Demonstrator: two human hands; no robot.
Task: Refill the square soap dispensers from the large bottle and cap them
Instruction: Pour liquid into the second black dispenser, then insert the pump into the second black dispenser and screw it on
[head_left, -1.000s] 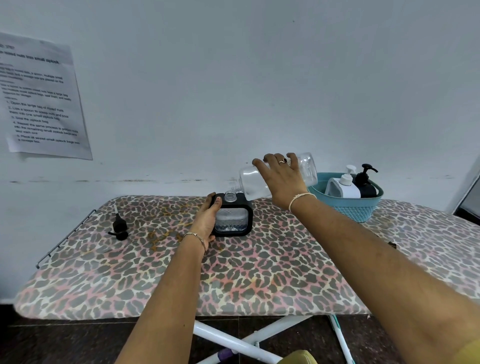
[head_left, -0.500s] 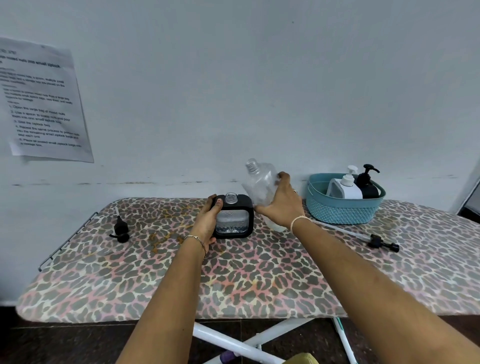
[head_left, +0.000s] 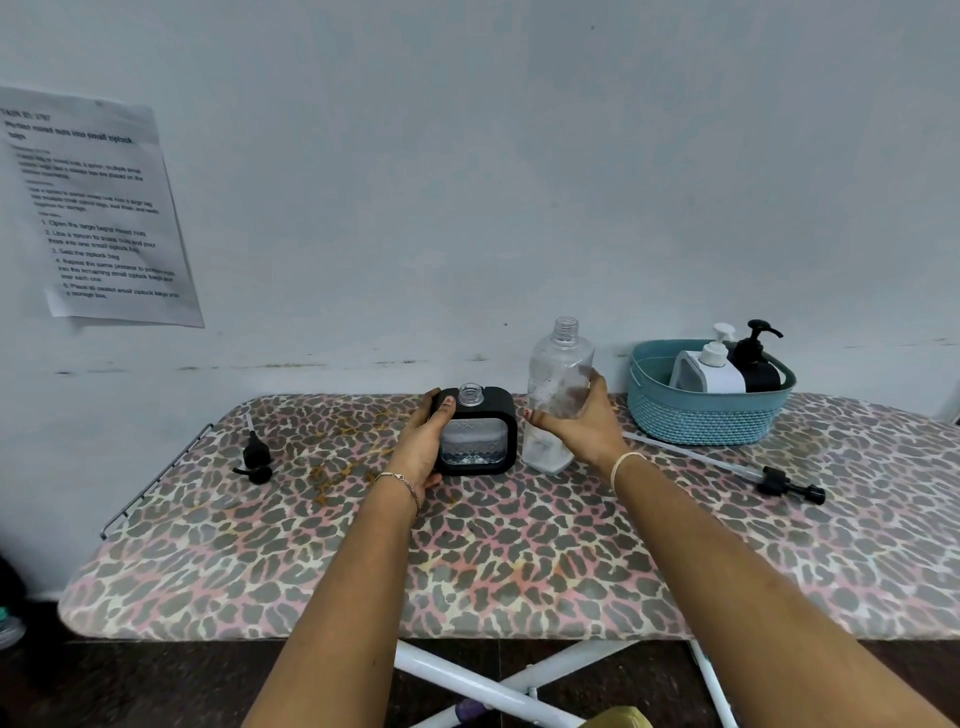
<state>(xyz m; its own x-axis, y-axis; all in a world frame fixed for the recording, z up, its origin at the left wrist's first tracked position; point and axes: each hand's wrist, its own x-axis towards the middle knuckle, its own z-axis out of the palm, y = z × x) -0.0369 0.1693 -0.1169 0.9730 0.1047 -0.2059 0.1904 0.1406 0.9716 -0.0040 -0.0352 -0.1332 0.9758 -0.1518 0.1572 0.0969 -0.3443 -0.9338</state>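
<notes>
Black square dispenser (head_left: 500, 402) is being gripped at its side by the left hand (head_left: 422, 446); the right hand (head_left: 587, 427) is clasping the upright clear bottle (head_left: 558, 364), both arms outstretched.

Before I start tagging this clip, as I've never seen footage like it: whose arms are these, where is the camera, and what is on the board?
No machine here: a person wears one wide-angle camera on the head, so you look down along their own arms. The left hand grips a black square dispenser, its neck open with no pump. The right hand holds the large clear bottle, upright and uncapped, beside it. Both stand on a leopard-print board. A short black pump lies to the left, a long-tubed pump to the right. A teal basket holds a white dispenser and a black pump bottle, both with pumps fitted. A printed sheet hangs on the wall.
</notes>
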